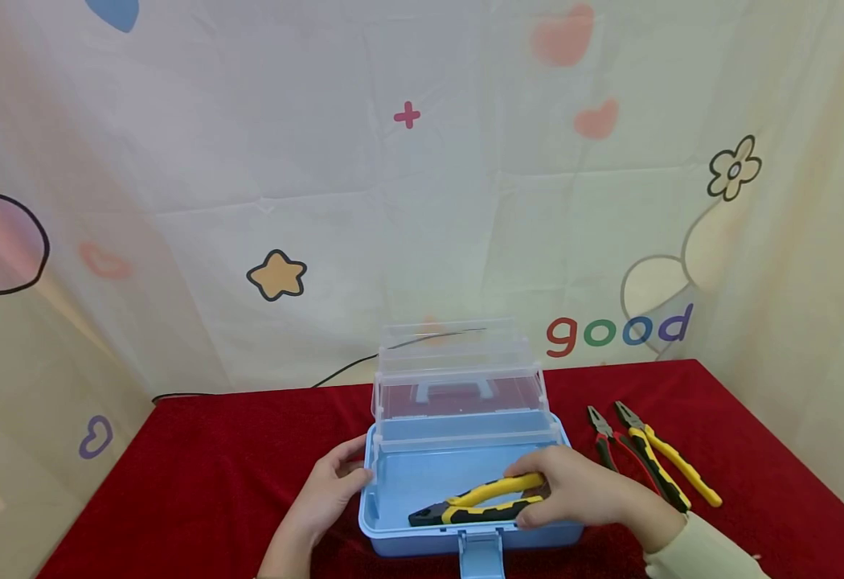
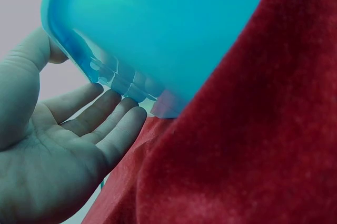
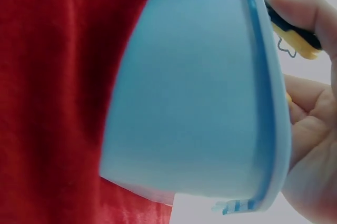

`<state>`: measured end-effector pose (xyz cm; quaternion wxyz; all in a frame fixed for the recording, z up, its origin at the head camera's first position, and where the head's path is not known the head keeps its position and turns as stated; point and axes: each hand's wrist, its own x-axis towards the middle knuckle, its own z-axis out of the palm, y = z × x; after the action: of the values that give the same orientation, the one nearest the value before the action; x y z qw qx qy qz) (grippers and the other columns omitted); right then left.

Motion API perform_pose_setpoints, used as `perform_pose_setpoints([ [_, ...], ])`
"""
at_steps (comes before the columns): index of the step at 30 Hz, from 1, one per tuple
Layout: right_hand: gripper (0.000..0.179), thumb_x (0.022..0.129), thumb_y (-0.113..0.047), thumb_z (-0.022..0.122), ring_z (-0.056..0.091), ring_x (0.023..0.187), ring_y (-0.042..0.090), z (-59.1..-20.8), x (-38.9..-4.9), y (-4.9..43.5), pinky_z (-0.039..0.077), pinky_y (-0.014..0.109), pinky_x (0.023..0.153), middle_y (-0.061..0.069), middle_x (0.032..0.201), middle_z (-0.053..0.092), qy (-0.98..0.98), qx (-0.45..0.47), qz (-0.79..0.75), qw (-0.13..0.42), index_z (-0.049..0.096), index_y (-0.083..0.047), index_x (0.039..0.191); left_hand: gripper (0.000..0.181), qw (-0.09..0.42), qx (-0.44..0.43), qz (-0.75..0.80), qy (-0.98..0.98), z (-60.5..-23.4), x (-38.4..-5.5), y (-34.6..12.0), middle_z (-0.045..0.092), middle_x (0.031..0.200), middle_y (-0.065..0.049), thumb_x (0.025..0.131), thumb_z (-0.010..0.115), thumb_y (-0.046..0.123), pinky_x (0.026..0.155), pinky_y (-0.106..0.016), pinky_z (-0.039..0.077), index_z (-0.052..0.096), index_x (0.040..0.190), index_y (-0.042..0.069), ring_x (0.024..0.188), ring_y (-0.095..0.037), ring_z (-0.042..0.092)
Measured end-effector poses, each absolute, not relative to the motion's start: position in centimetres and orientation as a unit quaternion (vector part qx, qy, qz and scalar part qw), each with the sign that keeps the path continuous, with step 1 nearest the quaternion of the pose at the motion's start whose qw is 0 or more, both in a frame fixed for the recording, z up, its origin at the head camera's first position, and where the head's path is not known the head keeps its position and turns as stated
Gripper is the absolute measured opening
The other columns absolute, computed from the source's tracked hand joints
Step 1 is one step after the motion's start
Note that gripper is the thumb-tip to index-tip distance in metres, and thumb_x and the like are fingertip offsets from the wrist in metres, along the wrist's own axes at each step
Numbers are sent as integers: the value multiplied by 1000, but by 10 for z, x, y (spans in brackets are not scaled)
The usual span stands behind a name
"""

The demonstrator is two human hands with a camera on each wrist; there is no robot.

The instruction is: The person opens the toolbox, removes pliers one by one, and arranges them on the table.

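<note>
A light blue toolbox (image 1: 429, 474) with its clear lid (image 1: 458, 394) raised sits before me. My right hand (image 1: 574, 486) grips a pair of pliers (image 1: 490, 492) by the yellow-and-black handles, over the front of the box. Their dark jaws point left, low inside the front rim. In the right wrist view, one handle (image 3: 295, 39) shows between thumb and fingers, beyond the blue side wall (image 3: 195, 87). At the left end, my left hand (image 1: 328, 486) holds the toolbox by its side, thumb at the rim and fingertips against the outer wall (image 2: 158, 29).
To the right of the box lie red-and-black pliers (image 1: 604, 438) and a second yellow-and-black pair (image 1: 657, 450). A dark red cloth (image 1: 234, 474) covers the table. The front latch (image 1: 481, 555) hangs down. Behind stands a printed curtain (image 1: 407, 201), with a thin black cable (image 1: 342, 370) before it.
</note>
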<state>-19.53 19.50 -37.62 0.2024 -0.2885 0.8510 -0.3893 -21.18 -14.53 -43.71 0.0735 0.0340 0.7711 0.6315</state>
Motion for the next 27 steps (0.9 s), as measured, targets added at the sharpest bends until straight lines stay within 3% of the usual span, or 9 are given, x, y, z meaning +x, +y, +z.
perform_pose_setpoints([
  [4, 48, 80, -23, 72, 67, 91, 12, -380, -191, 196, 57, 30, 80, 11, 113, 63, 846, -290, -407, 184, 60, -1, 122, 56, 70, 34, 635, 769, -438, -211, -145, 51, 134, -20, 87, 57, 13, 90, -43, 53, 41, 140, 3, 109, -26, 60],
  [12, 53, 82, -27, 71, 67, 97, 11, -388, -181, 198, 57, 31, 81, 13, 119, 61, 855, -286, -411, 135, 57, -1, 126, 56, 69, 36, 636, 768, -440, -212, -145, 52, 133, -19, 87, 57, 12, 90, -42, 53, 41, 140, 2, 109, -25, 60],
  [27, 53, 85, -27, 69, 67, 99, 17, -398, -171, 202, 56, 31, 82, 13, 118, 61, 840, -306, -442, 76, 55, 1, 127, 56, 65, 32, 634, 770, -436, -209, -143, 51, 134, -20, 87, 57, 12, 90, -43, 53, 41, 140, 2, 108, -25, 61],
])
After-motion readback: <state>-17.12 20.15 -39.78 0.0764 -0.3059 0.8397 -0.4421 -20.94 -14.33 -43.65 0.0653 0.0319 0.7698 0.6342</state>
